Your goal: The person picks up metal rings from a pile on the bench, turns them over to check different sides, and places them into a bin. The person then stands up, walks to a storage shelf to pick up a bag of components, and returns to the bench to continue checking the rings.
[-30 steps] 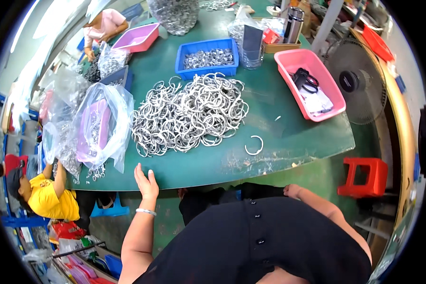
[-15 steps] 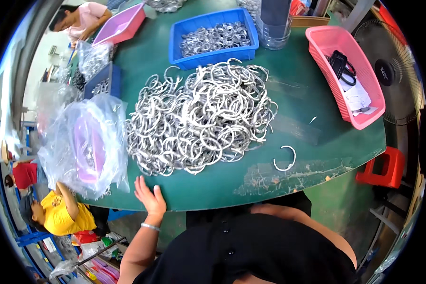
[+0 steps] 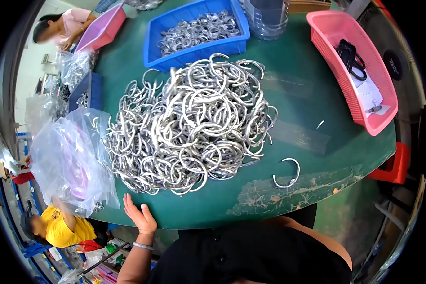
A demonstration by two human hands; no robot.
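Note:
A big heap of silvery open metal rings [image 3: 199,118], like C-shaped bangles, covers the middle of the green table [image 3: 293,94]. Apart from it, one single open ring [image 3: 287,174] lies near the front edge on the right. My left hand [image 3: 140,217] rests at the table's front edge, just below the heap's left end. Its fingers are stretched out and the thumb is apart; it holds nothing. My right forearm [image 3: 310,236] passes down beside my body at the table's edge, and the hand itself is hidden.
A blue bin [image 3: 151,42] of smaller metal pieces stands behind the heap, beside a clear plastic jar [image 3: 267,19]. A pink basket [image 3: 355,94] with a black cord is at the right. Plastic bags [image 3: 57,156] lie left. Two co-workers [image 3: 64,229] [image 3: 73,23] sit leftward.
The view has shifted a little, so the heap and bins look larger and nearer. My left hand stays at the table edge, fingers outstretched. The heap and the single ring have not visibly moved.

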